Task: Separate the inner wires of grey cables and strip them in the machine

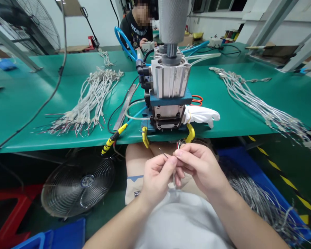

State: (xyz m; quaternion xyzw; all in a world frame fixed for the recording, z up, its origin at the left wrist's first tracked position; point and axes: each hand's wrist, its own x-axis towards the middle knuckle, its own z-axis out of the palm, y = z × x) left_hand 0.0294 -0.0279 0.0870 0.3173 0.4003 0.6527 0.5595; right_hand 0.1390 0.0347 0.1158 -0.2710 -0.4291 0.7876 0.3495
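Note:
Over my lap, my left hand (pixel 158 176) and my right hand (pixel 203 166) meet with thumbs and fingertips pinched together. Between them are the thin coloured wires (pixel 178 145) at a cable's end, with dark, red and greenish-white strands poking up. The cable's grey length seems to hang below the fingers, partly covered by them. Just beyond the hands, at the table's front edge, stands a pneumatic press (pixel 169 81) with a metal cylinder and blue plates. My fingers do not touch it.
A bundle of white cables (pixel 93 97) lies left on the green table (pixel 134 138), another cable bundle (pixel 248 97) right. A blue bin (pixel 251 166) of cables stands low right. A floor fan (pixel 79 186) is low left. A person (pixel 134 27) sits across the table.

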